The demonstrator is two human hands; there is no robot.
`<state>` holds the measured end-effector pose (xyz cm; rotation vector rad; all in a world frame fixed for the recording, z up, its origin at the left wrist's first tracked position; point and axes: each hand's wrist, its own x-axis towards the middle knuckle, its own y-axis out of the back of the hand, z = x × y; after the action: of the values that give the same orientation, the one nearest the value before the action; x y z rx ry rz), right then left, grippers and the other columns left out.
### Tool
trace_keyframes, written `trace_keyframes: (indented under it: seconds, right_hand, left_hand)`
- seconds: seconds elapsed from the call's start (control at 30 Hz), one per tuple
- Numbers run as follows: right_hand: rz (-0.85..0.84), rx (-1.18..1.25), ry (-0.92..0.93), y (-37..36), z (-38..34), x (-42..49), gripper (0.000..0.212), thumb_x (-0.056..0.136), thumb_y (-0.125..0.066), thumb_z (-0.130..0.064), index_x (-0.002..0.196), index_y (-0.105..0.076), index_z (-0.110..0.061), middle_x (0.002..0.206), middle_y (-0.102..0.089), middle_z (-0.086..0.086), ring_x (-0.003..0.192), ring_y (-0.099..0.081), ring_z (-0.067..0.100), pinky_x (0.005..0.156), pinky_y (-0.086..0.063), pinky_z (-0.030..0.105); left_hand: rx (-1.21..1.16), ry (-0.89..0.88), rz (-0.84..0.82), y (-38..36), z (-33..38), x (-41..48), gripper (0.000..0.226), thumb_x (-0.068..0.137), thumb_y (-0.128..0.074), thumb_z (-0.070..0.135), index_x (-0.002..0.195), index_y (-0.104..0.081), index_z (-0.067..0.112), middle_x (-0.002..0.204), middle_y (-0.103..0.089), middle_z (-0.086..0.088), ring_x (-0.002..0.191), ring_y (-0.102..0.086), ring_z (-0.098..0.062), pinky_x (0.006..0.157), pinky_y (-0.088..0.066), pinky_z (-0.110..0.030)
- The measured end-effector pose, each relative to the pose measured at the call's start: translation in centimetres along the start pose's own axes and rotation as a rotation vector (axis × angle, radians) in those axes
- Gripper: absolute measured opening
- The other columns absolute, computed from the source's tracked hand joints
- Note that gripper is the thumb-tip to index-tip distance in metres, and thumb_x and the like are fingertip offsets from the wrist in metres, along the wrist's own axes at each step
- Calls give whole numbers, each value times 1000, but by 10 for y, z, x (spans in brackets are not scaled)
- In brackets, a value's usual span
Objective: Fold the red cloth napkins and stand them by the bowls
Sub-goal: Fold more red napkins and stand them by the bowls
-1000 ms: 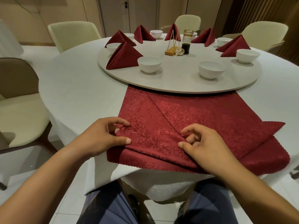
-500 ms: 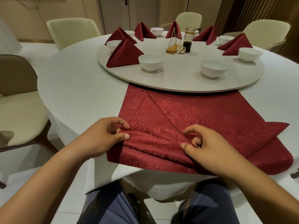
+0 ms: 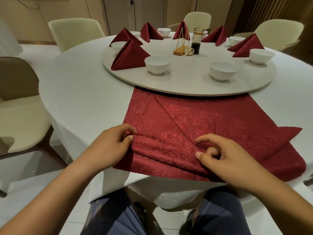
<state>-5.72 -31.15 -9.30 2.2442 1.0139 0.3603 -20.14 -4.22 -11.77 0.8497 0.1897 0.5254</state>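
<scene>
Both hands, left hand (image 3: 110, 146) and right hand (image 3: 225, 158), pinch the near fold of the red napkin (image 3: 194, 122) on the table (image 3: 81, 92).

The only view came from a wide-angle camera on the person's head, set above the near rim of the table (image 3: 81, 92) and facing forward and down toward the turntable (image 3: 186, 83). On the near side of the turntable, close under the lens, lay the red napkin (image 3: 211, 119), the left hand (image 3: 110, 146), the right hand (image 3: 225, 158) and the lap (image 3: 115, 216). Beyond the turntable, the chairs (image 3: 76, 31) and a door (image 3: 133, 14) showed small and far.
</scene>
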Motion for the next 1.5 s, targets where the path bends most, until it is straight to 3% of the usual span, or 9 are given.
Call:
trace_keyframes:
  seconds: [0.13,0.33,0.53,0.63,0.77,0.97,1.17,1.37,1.5]
  right_hand:
    - [-115,36,3,8,1,-6,33,91,-71,-17,112,-59,-40,56,-53,-5,50,-47,3,56,-41,15]
    - [7,-87,21,1,7,-8,21,83,-79,-34,95,-62,-38,63,-64,-4,52,-54,4,57,-44,21]
    - [34,-25,83,3,2,-22,18,84,-76,-32,96,-64,-37,71,-67,-6,70,-62,9,67,-47,19]
    - [4,15,65,5,3,-27,25,82,-80,-23,98,-66,-36,77,-69,-7,78,-65,8,73,-48,17]
    - [50,105,37,4,6,-30,24,79,-82,-13,88,-70,-30,73,-69,-4,71,-64,6,69,-46,11]
    - [156,74,32,-4,16,-36,20,74,-85,-30,84,-69,-34,66,-67,-5,69,-63,11,70,-47,20]
    - [96,3,124,-4,22,-42,29,76,-80,-34,99,-66,-46,77,-68,-14,89,-61,12,86,-47,37]
    - [62,22,135,2,25,-43,38,77,-84,-20,99,-72,-49,92,-65,-17,96,-63,7,83,-47,13]
    - [77,52,161,2,28,-42,35,76,-85,-13,89,-75,-44,90,-66,-14,91,-66,6,81,-45,10]
  left_hand:
    - [-19,7,-19,2,-2,2,20,102,-56,20,103,-67,35,90,-66,18,87,-59,0,71,-39,-18]
    - [-9,36,-23,4,0,3,20,103,-56,20,106,-67,36,92,-67,13,88,-61,-6,70,-40,-22]
    - [118,8,43,4,4,0,26,103,-51,16,119,-67,28,113,-69,7,110,-61,-19,93,-45,-34]
    - [111,12,44,2,4,1,25,103,-51,15,118,-67,28,105,-67,8,106,-61,-19,86,-43,-32]
    - [82,26,32,3,1,3,23,103,-52,15,111,-66,32,97,-63,14,99,-60,-15,80,-38,-29]
    - [89,16,37,4,3,0,24,103,-50,15,113,-67,29,102,-66,12,101,-60,-15,82,-40,-29]
    - [142,11,39,3,8,0,26,104,-48,14,115,-67,28,103,-65,10,105,-60,-19,88,-44,-33]
    - [141,26,35,3,9,0,27,103,-48,14,115,-67,29,104,-67,8,104,-61,-19,86,-45,-33]
    - [126,39,23,4,8,0,27,104,-48,16,114,-67,31,103,-67,10,102,-61,-17,83,-43,-32]
